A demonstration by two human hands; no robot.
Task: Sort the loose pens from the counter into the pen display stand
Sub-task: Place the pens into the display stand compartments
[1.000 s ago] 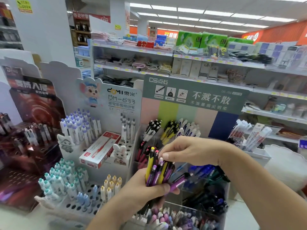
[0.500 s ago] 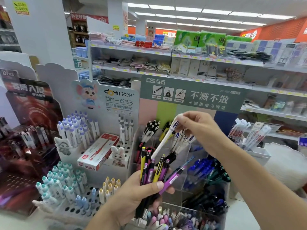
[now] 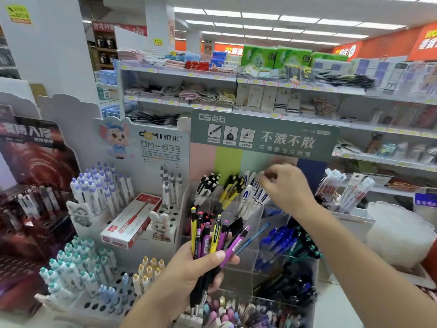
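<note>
1. So, the left hand (image 3: 189, 268), low in the middle of the frame, is clenched round a bunch of pens (image 3: 212, 235), mostly purple and yellow, with their button ends fanned upward.
2. The right hand (image 3: 283, 188) is up at the white pens (image 3: 253, 188) in the top row of the pen display stand (image 3: 272, 256), just right of centre. Its fingers are curled over the white pens' tops, but they're motion-blurred, so I can't tell if it's pinching one or has let go.
3. The key relation: the bunch sits below and left of the right hand, well apart, with long axes near upright and tilting a bit right. My guess is the right hand has to come down-left and pluck a pen by its top.
4. The purple pen (image 3: 234, 245) sticking out rightward looks like the easiest grab.
</note>
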